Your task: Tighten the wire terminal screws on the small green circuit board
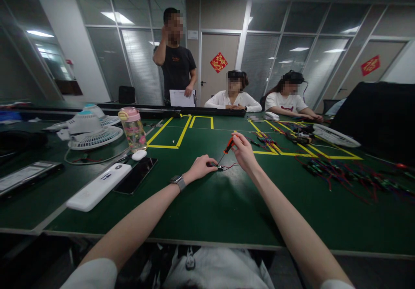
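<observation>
In my right hand [244,150] is a screwdriver [231,144] with an orange and black handle, its thin shaft slanting down to the left. The tip meets a small circuit board [220,168] with red and dark wires, lying on the green table [207,207]. My left hand [201,168], with a watch on the wrist, pinches the board's left end between closed fingers. How the tip sits on the board is too small to make out.
To the left are a white power bank [99,187], a dark phone [138,174], a pink-lidded bottle [132,129] and white fans [94,133]. Heaped wired boards [343,174] lie right, near yellow tape rectangles [275,153]. Across the table, one person [177,64] stands and two sit.
</observation>
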The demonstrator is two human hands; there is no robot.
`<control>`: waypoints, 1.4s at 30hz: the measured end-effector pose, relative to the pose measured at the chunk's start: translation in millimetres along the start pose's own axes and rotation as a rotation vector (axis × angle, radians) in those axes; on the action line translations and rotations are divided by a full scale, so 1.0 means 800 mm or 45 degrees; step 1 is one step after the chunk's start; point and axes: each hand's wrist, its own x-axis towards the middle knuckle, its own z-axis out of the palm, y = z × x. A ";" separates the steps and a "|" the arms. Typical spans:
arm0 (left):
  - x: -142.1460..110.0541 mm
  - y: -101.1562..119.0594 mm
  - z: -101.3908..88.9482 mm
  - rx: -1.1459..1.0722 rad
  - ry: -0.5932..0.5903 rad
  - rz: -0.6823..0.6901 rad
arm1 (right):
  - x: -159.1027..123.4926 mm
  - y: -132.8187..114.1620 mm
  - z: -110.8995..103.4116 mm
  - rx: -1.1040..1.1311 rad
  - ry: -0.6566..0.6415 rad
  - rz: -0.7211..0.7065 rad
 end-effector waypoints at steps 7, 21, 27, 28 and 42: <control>0.000 -0.001 -0.001 -0.005 -0.006 -0.006 | 0.001 0.001 -0.005 -0.041 -0.087 -0.027; 0.000 0.001 -0.001 0.014 -0.001 0.008 | -0.004 -0.005 0.003 0.029 -0.132 0.051; 0.001 -0.001 0.001 0.028 0.010 0.007 | -0.006 -0.003 0.006 0.048 -0.121 0.052; 0.001 0.000 0.001 0.033 0.012 0.000 | -0.006 -0.002 0.006 0.042 -0.111 0.047; 0.000 0.001 0.000 0.022 0.002 -0.002 | -0.005 0.000 0.004 -0.003 -0.120 0.020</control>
